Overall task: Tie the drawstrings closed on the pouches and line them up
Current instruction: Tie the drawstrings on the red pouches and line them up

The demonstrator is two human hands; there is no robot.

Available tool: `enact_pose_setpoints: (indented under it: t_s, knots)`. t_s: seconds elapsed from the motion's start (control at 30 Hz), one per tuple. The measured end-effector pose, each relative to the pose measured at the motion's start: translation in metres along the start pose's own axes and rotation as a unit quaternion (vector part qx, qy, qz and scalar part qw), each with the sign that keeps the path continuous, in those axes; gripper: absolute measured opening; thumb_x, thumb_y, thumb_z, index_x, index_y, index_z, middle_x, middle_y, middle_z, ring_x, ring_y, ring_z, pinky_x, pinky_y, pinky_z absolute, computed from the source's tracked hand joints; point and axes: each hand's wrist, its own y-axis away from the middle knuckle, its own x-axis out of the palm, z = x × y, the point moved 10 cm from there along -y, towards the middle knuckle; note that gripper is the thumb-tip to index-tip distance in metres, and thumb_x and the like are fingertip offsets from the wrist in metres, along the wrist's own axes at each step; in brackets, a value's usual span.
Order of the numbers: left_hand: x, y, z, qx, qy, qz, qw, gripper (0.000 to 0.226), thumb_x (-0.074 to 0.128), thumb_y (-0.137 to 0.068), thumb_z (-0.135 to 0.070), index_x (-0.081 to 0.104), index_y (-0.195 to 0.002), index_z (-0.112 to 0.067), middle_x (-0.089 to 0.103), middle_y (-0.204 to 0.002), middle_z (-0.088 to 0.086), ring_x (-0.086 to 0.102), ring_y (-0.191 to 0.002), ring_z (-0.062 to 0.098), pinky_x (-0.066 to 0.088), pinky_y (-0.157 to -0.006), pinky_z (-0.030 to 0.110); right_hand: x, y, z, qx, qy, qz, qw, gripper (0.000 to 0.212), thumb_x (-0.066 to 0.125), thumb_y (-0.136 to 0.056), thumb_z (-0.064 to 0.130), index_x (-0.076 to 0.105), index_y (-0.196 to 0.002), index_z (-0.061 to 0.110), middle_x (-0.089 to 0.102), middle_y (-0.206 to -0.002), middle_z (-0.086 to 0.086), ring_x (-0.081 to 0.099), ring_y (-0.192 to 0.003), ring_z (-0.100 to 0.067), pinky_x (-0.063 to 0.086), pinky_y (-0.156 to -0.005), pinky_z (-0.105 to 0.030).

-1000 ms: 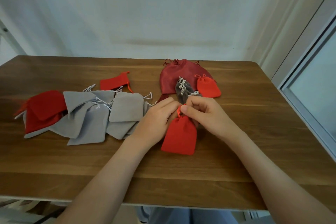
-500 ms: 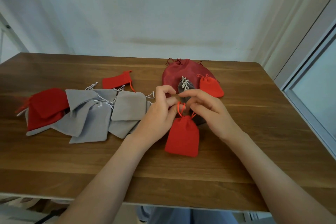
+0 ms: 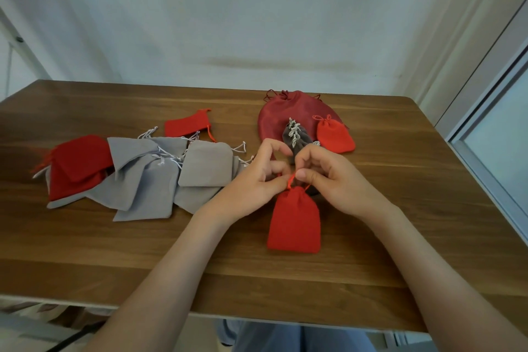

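Two hands meet in the head view. Our left hand [image 3: 254, 183] and our right hand [image 3: 337, 180] both pinch the thin red drawstring [image 3: 290, 180] on the small red cloth pouch [image 3: 294, 220], which lies flat on the brown wooden table [image 3: 400, 237] near us. Soft grey cloth pouches [image 3: 154, 188] lie heaped at left.

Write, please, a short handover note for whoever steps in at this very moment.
Hands: left hand and right hand both pinch the drawstring of the red pouch, which lies on the table with its neck gathered. I cannot tell if it is knotted.
Done: large dark red pouch, dark grey pouch and small red pouch lie cinched, far right.
Left: finish this tie, then do the flat grey pouches, the red pouches at the left and the lone red pouch behind them. Then line them all up.
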Motion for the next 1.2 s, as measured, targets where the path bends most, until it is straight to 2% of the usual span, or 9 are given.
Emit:
enact_pose_setpoints:
  t_s: [0.17, 0.27, 0.4, 0.6, 0.7, 0.83, 0.93, 1.03, 1.2]
  knots:
    - [-0.007, 0.000, 0.000, -0.004, -0.052, -0.043, 0.998, 0.008, 0.046, -0.098, -0.012, 0.050, -0.104, -0.016, 0.053, -0.069, 0.001, 0.044, -0.058, 0.008, 0.036, -0.058, 0.021, -0.008, 0.001, 0.003, -0.016, 0.021, -0.050, 0.998, 0.020, 0.053, -0.092, 0.000, 0.048, -0.098, 0.018, 0.061, -0.078, 0.009, 0.062, -0.076, -0.011, 0.049, -0.072, -0.028]
    - [-0.012, -0.002, 0.002, -0.011, -0.094, -0.083, 0.992, 0.009, 0.051, -0.097, -0.014, 0.056, -0.093, -0.020, 0.059, -0.071, -0.011, 0.053, -0.065, -0.002, 0.040, -0.066, 0.017, -0.016, 0.003, 0.007, -0.046, 0.149, -0.100, 0.983, 0.027, 0.055, -0.093, 0.010, 0.044, -0.106, 0.031, 0.061, -0.080, 0.011, 0.056, -0.063, -0.011, 0.047, -0.062, -0.037]
    - [-0.017, -0.002, 0.006, -0.032, -0.069, -0.106, 0.991, 0.014, 0.056, -0.093, -0.015, 0.061, -0.083, -0.023, 0.063, -0.069, -0.013, 0.054, -0.062, -0.004, 0.040, -0.062, 0.014, -0.017, 0.006, 0.020, -0.092, 0.272, -0.146, 0.947, 0.039, 0.058, -0.091, 0.014, 0.038, -0.117, 0.034, 0.061, -0.085, 0.017, 0.049, -0.062, 0.006, 0.043, -0.057, -0.026]
    - [-0.012, 0.000, 0.008, -0.067, 0.011, -0.087, 0.994, 0.017, 0.060, -0.090, -0.013, 0.062, -0.073, -0.016, 0.060, -0.058, -0.010, 0.050, -0.049, -0.001, 0.037, -0.047, 0.013, -0.013, 0.010, 0.035, -0.140, 0.328, -0.180, 0.917, 0.036, 0.053, -0.090, 0.019, 0.037, -0.120, 0.031, 0.068, -0.088, 0.013, 0.050, -0.073, 0.006, 0.041, -0.054, -0.019]
    - [-0.005, -0.001, 0.009, -0.083, 0.001, -0.053, 0.995, 0.016, 0.059, -0.090, -0.017, 0.065, -0.076, -0.018, 0.063, -0.065, -0.007, 0.056, -0.060, 0.003, 0.043, -0.057, 0.018, -0.011, 0.011, 0.037, -0.151, 0.327, -0.190, 0.913, 0.032, 0.047, -0.090, 0.024, 0.038, -0.120, 0.030, 0.068, -0.087, 0.013, 0.059, -0.070, -0.002, 0.043, -0.054, -0.022]
    - [0.001, 0.002, 0.012, -0.100, 0.016, -0.030, 0.994, 0.019, 0.055, -0.093, -0.021, 0.071, -0.094, -0.011, 0.070, -0.092, 0.016, 0.064, -0.085, 0.019, 0.051, -0.081, 0.032, -0.011, 0.011, 0.038, -0.159, 0.337, -0.200, 0.906, 0.030, 0.046, -0.091, 0.028, 0.038, -0.120, 0.029, 0.068, -0.085, 0.013, 0.058, -0.065, -0.003, 0.044, -0.051, -0.022]
    - [-0.002, 0.004, 0.010, -0.099, 0.014, -0.058, 0.993, 0.024, 0.052, -0.095, -0.028, 0.072, -0.092, -0.015, 0.070, -0.088, 0.010, 0.064, -0.081, 0.013, 0.049, -0.072, 0.024, -0.011, 0.011, 0.039, -0.140, 0.314, -0.186, 0.920, 0.032, 0.044, -0.092, 0.042, 0.037, -0.121, 0.029, 0.059, -0.084, 0.018, 0.052, -0.060, -0.004, 0.040, -0.047, -0.020]
    - [-0.011, 0.005, 0.010, -0.089, 0.062, -0.108, 0.988, 0.029, 0.051, -0.096, -0.028, 0.071, -0.089, -0.009, 0.066, -0.082, 0.006, 0.061, -0.078, 0.016, 0.047, -0.069, 0.028, -0.012, 0.011, 0.034, -0.103, 0.309, -0.178, 0.929, 0.038, 0.042, -0.089, 0.054, 0.035, -0.119, 0.031, 0.056, -0.086, 0.017, 0.052, -0.056, -0.002, 0.041, -0.051, -0.017]
    - [-0.020, 0.007, 0.000, -0.030, 0.115, -0.169, 0.978, 0.024, 0.051, -0.094, -0.028, 0.073, -0.094, -0.017, 0.070, -0.098, 0.003, 0.064, -0.098, 0.017, 0.050, -0.085, 0.033, -0.012, 0.010, 0.029, -0.066, 0.375, -0.174, 0.908, 0.041, 0.036, -0.090, 0.057, 0.058, -0.104, 0.025, 0.047, -0.066, 0.019, 0.057, -0.055, -0.006, 0.032, -0.047, -0.016]
